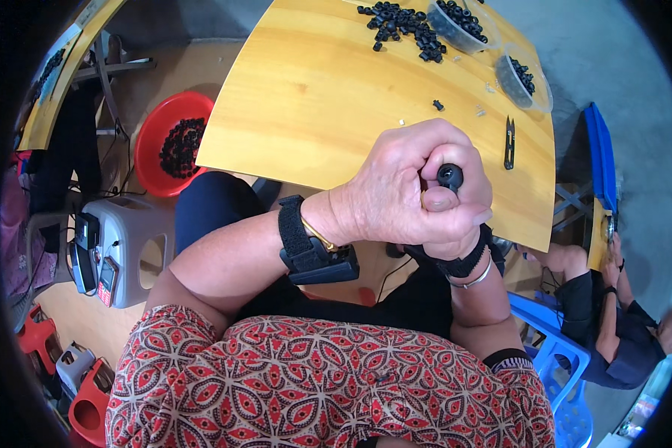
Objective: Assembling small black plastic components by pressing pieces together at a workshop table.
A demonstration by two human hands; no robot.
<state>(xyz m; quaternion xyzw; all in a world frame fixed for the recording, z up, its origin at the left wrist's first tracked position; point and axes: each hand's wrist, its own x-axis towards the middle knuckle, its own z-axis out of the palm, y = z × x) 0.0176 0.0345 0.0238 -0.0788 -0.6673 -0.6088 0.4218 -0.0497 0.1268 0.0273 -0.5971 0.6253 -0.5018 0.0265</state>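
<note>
My left hand [387,178] and my right hand [461,245] are pressed together over the table's near edge, both closed. A small round black plastic piece [449,176] with a hole in its top pokes out between the curled fingers and a thumb. My left hand overlaps the right, so much of the right hand and the lower part of the piece are hidden. Just beyond the hands lies a single black plastic part [438,105]. To their right, black thread snips [509,143] rest on the yellow wooden table [291,97].
Loose black parts [403,26] are heaped at the far side, beside two clear plastic tubs [455,39] of them. A red basin [148,153] of black pieces stands on the floor, left. Nearby is a grey stool [119,239] with phones. Another person [612,328] sits at right.
</note>
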